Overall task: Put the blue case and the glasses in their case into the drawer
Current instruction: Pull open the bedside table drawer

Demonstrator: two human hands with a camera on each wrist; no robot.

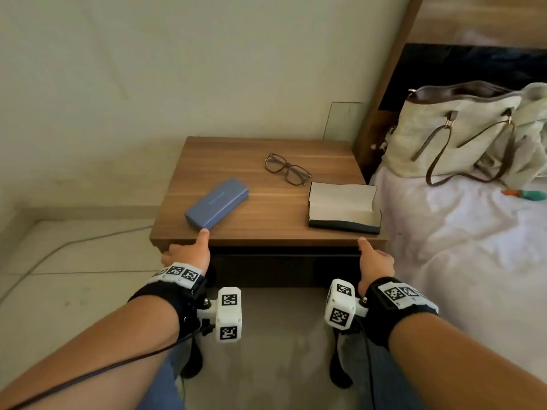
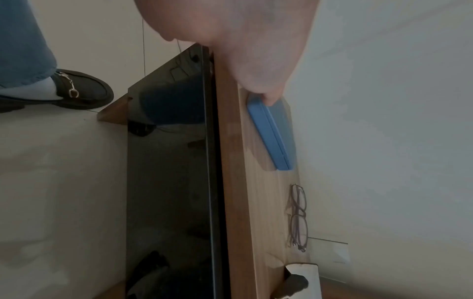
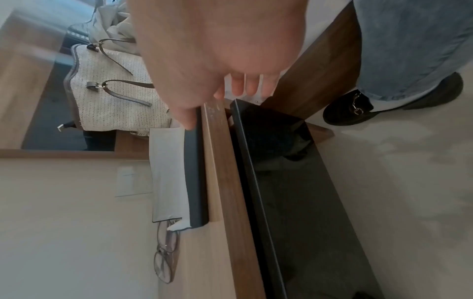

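Note:
A closed blue case [image 1: 217,202] [image 2: 274,133] lies at the front left of the wooden nightstand top [image 1: 266,220]. Folded glasses [image 1: 287,168] [image 3: 166,261] rest behind it. At the right lies their black case [image 1: 343,208] [image 3: 195,172], open, with a white lining. My left hand [image 1: 188,251] grips the top's front left edge, its thumb touching the blue case's near end and its fingers curled underneath. My right hand [image 1: 376,258] grips the front right edge the same way, thumb on top beside the black case. The glossy dark drawer front [image 1: 284,269] [image 3: 294,202] sits just below, with a narrow gap above it.
A bed [image 1: 458,261] with a white sheet adjoins the nightstand on the right and carries a woven handbag [image 1: 450,131] and a small orange-and-teal object [image 1: 525,195]. A cable [image 1: 74,241] runs over the tiled floor at the left. A wall stands behind.

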